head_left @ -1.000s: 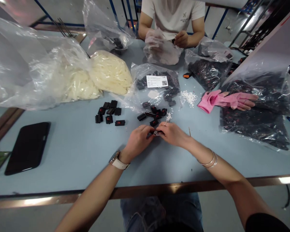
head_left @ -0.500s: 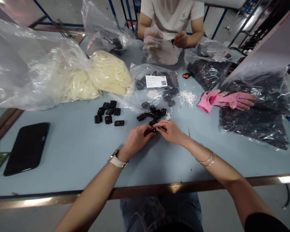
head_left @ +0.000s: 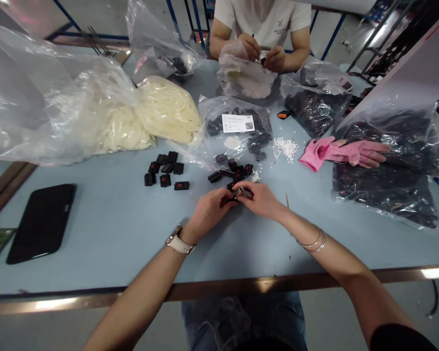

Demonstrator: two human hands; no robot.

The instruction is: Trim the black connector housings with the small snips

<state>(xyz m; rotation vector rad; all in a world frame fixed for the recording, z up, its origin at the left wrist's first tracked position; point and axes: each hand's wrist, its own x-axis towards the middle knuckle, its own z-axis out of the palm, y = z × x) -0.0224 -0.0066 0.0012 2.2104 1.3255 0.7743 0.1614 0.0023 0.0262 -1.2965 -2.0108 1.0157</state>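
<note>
My left hand (head_left: 210,208) is closed, its fingertips pinching a small black plastic part (head_left: 234,198) that is mostly hidden. Against it, my right hand (head_left: 260,201) is closed around a small metallic tool (head_left: 245,192), its exact kind unclear behind the fingers. Just beyond my fingertips lies a loose pile of black plastic parts (head_left: 237,170), some with red marks. Tiny white pieces (head_left: 256,176) are scattered beside that pile. To the left is another group of black parts with red marks (head_left: 165,181).
A labelled clear bag (head_left: 237,123) of black parts lies ahead, with bags of cream pieces (head_left: 170,109) to its left. Pink gloves (head_left: 346,152) rest on dark bags at right. A black tablet-like slab (head_left: 42,224) lies left. Across the table, a co-worker handles small parts.
My hands stay together in nearly the same place, while the metallic tool in my right hand has tilted slightly. Across the table, the co-worker's other hand has risen into view above the bag.
</note>
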